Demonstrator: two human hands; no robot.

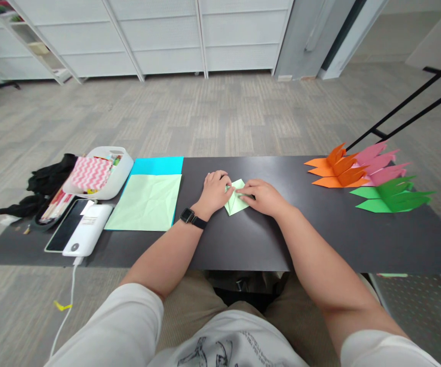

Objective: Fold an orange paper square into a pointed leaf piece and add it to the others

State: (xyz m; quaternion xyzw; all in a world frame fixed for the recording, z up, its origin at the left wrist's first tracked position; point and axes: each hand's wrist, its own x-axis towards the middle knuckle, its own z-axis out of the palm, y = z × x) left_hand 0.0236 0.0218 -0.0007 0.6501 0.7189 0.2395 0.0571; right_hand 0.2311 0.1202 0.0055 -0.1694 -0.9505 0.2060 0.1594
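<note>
A small piece of light green paper (236, 205), folded into a diamond with creased flaps, lies on the dark table in front of me. My left hand (216, 190) rests over its left corner, fingers curled and the thumb pressing on the paper. From the other side my right hand (262, 197) grips the right edge, with its fingertips and thumb on the upper flaps. Both hands' tips nearly meet near the middle of the paper. The fingers partly cover the side corners.
Light green sheets (146, 203) lie over blue paper (159, 165) to the left. Beyond are a white basket (123, 173), a white power bank (86, 232) with a cable, a phone (64, 227) and black cloth (52, 173). Orange (337, 168), pink (383, 165) and green (394, 196) folded-paper pieces stand right.
</note>
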